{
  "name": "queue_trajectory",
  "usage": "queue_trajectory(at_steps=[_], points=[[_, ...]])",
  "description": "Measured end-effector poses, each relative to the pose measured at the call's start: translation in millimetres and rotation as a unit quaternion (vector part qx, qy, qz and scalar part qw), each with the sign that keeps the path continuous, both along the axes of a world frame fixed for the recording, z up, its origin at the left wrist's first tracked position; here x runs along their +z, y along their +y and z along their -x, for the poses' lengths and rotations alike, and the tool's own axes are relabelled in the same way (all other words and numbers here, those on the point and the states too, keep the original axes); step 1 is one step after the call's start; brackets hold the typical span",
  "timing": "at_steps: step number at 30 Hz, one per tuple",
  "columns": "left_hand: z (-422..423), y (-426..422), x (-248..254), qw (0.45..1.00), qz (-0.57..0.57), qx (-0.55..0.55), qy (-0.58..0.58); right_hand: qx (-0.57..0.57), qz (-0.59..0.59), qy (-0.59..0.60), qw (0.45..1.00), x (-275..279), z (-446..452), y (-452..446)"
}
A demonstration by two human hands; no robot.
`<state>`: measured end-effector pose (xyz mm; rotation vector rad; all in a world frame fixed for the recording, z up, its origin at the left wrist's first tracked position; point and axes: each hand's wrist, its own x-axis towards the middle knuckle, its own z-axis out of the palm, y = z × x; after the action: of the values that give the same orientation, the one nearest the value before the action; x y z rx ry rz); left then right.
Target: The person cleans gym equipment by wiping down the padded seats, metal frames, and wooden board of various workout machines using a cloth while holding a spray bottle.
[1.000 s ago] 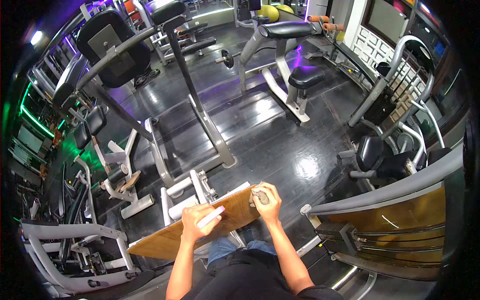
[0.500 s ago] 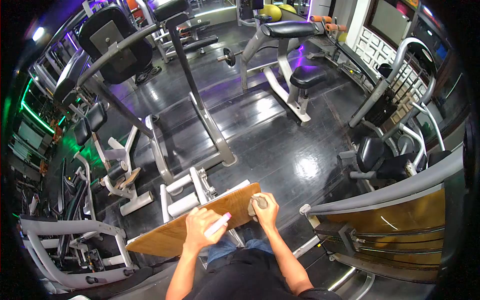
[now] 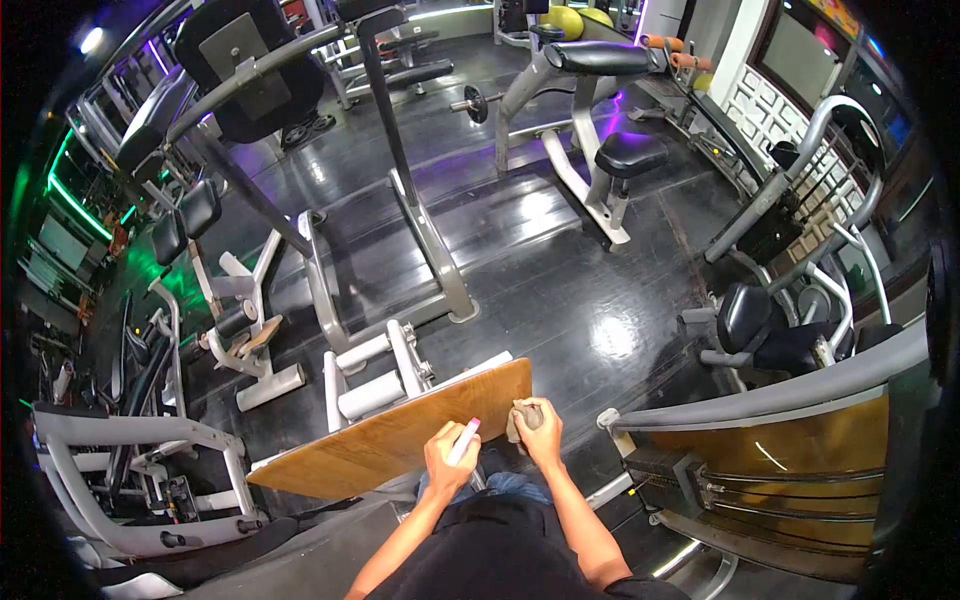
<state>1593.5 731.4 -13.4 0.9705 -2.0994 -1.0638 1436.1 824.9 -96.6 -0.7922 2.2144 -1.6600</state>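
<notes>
My left hand (image 3: 449,462) is closed around a slim white tube with a pink end (image 3: 464,441), held at a slant with the pink end up. In my right hand (image 3: 541,436) a crumpled grey-brown cloth (image 3: 524,421) is gripped, close to the right end of a wooden board (image 3: 390,440). The brown, glossy board slopes in front of my body, and my left hand is over its lower edge. Whether the cloth touches the board, I cannot tell.
White tubular machine parts (image 3: 372,396) stand just behind the board. On the right is a machine frame with a brown panel (image 3: 770,450). A grey machine frame (image 3: 140,440) rises at the left. Black flooring (image 3: 560,290) and a padded bench (image 3: 630,153) lie ahead.
My left hand has moved right and down with the white tube, closer to my right hand. My right hand has shifted slightly right with the cloth. The view has tilted a little.
</notes>
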Motion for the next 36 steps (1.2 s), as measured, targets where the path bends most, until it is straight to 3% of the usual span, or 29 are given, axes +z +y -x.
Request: queue_trajectory(at_steps=[4,6,11,14,18,20,22,29,32,36], points=[[3.1,-2.3,0.6,1.000,-0.012,0.022,0.015,-0.011,0.011,0.003,1.000,15.6,2.1,-1.2],[0.1,-6.1,0.8,1.000,0.005,0.020,0.017,-0.084,0.077,-0.069,0.991,24.5,-4.1,-10.2],[-16.0,-7.7,16.2,0.999,-0.009,0.006,0.035,-0.084,0.076,0.014,0.993,58.6,-27.6,-46.0],[-36.2,-13.1,13.0,1.000,-0.001,-0.010,0.029,0.019,0.083,0.061,0.994,60.0,-45.3,-46.2],[-62.5,-18.1,9.5,0.995,-0.077,-0.060,0.035,0.105,0.042,0.061,0.992,27.8,-47.3,-32.7],[-69.8,-22.7,10.4,0.992,-0.087,-0.079,0.046,0.070,0.019,0.065,0.995,29.8,-37.3,-24.9],[-76.4,-27.2,15.6,0.992,-0.083,-0.085,0.037,-0.009,0.041,-0.076,0.996,33.1,-27.8,-24.3],[-101.4,-35.6,29.5,0.988,-0.110,-0.091,0.057,-0.172,0.097,-0.088,0.976,43.9,-35.0,-54.4],[-112.0,-37.5,38.0,0.989,-0.107,-0.077,0.060,-0.131,0.078,-0.080,0.985,62.4,-72.6,-64.6],[-128.7,-48.1,40.8,0.985,-0.120,-0.117,0.038,-0.018,0.048,0.038,0.998,58.9,-111.3,-63.9]])
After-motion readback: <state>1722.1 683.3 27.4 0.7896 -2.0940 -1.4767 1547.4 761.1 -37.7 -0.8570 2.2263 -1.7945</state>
